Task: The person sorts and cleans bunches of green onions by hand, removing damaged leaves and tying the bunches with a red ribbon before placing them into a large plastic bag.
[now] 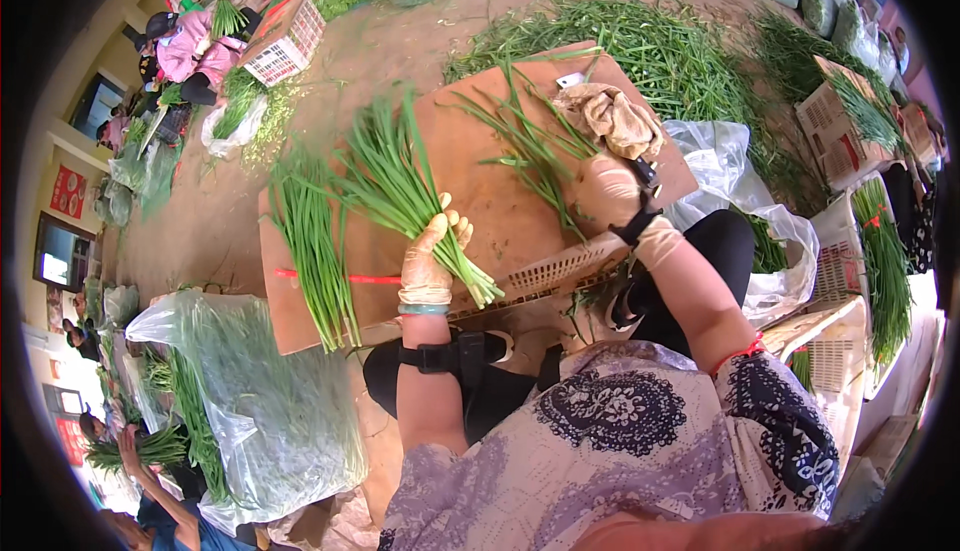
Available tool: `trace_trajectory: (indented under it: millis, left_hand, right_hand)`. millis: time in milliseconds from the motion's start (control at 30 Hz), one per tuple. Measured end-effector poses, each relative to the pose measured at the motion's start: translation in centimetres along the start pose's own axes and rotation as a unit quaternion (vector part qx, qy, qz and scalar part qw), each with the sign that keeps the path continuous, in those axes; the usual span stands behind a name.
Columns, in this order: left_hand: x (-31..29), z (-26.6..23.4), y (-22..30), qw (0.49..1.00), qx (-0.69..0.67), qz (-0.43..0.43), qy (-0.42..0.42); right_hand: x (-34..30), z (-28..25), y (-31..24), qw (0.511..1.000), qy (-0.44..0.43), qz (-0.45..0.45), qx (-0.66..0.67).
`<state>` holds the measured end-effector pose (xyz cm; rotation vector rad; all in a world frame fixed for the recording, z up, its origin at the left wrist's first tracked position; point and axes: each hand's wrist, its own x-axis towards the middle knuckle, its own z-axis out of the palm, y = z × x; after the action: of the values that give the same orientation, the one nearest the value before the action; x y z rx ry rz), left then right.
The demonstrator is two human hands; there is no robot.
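Note:
My left hand (pixel 432 256), in a pale glove, is closed around a bunch of long green chives (pixel 385 171). Their leaf tips point away and their pale stem ends stick out below the hand. To its left, another bunch of chives (pixel 312 251) lies on the brown board (pixel 470 141) across a red tie (pixel 375 279). My right hand (pixel 605 191), also gloved, is low over the board's right side, beside loose chives (pixel 530 141). Its fingers are hidden, so its grip does not show. A crumpled tan cloth (pixel 610 116) lies just beyond it.
A large heap of loose chives (pixel 620 46) covers the floor beyond the board. Clear plastic bags of greens stand at left (pixel 280 401) and right (pixel 715 166). Crates (pixel 840 131) line the right side. A co-worker in pink (pixel 195 46) sits at the far left by a crate (pixel 285 41).

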<state>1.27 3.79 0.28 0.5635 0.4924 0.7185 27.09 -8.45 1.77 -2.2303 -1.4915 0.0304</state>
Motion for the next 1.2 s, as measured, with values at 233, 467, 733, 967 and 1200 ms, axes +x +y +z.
trace_trajectory:
  millis: [233, 467, 733, 967, 1200]
  left_hand:
    - [-0.8, 0.7, 0.4, 0.993, -0.033, -0.013, -0.112]
    - [-0.5, 2.0, -0.5, 0.999, 0.02, -0.03, 0.009]
    - [-1.6, 1.8, 0.1, 0.994, 0.079, -0.024, 0.065]
    - [0.1, -0.8, 0.1, 0.99, 0.043, -0.02, 0.133]
    - [-0.4, -1.2, 0.5, 0.98, 0.047, -0.053, 0.187]
  right_hand:
    - [2.3, -7.3, -4.7, 0.981, 0.156, 0.058, 0.103]
    - [-5.8, 1.4, -12.7, 0.975, 0.069, -0.197, 0.082]
    - [-9.9, -3.0, -11.3, 0.937, -0.133, -0.32, -0.048]
    - [-4.9, -1.4, 3.4, 0.91, 0.131, -0.119, -0.374]
    - [-1.3, -2.1, 5.6, 0.95, 0.268, -0.099, -0.126]
